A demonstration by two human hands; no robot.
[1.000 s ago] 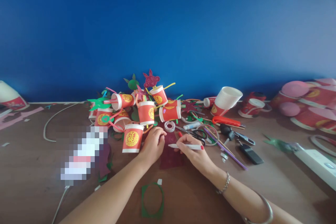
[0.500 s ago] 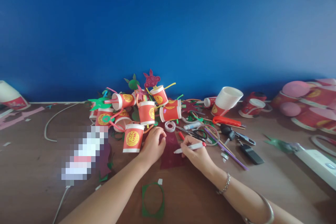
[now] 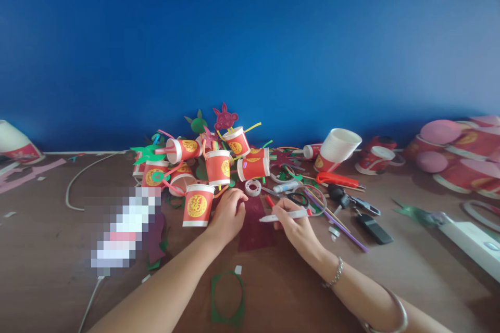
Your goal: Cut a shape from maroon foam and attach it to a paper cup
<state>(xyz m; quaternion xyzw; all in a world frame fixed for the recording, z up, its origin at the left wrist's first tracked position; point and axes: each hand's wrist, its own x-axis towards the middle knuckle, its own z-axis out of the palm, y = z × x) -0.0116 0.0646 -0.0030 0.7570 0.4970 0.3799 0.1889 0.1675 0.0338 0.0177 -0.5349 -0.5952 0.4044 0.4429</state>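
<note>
A dark red sheet (image 3: 255, 231) lies on the brown table in front of me. My left hand (image 3: 229, 216) rests at its left edge with fingers curled together; whatever is under the fingertips is hidden. Between the fingers of my right hand (image 3: 292, 223) is a white marker (image 3: 287, 215) with a red end, its tip pointing left above the sheet. Beyond the sheet sits a roll of tape (image 3: 253, 187). Just left of my left hand stands a red paper cup (image 3: 198, 205) with a yellow emblem.
Decorated cups (image 3: 219, 167) are piled behind my left hand. Stacked cups (image 3: 336, 150), orange-handled cutter (image 3: 338, 180), keys (image 3: 344, 200) and purple straws (image 3: 339, 226) lie to the right. A green cut-out frame (image 3: 228, 297) lies near the front; a blurred-out device (image 3: 125, 234) is at left.
My right hand has shifted slightly, and the marker now lies flatter, with its tip a little higher in view. My left hand is nearly unchanged.
</note>
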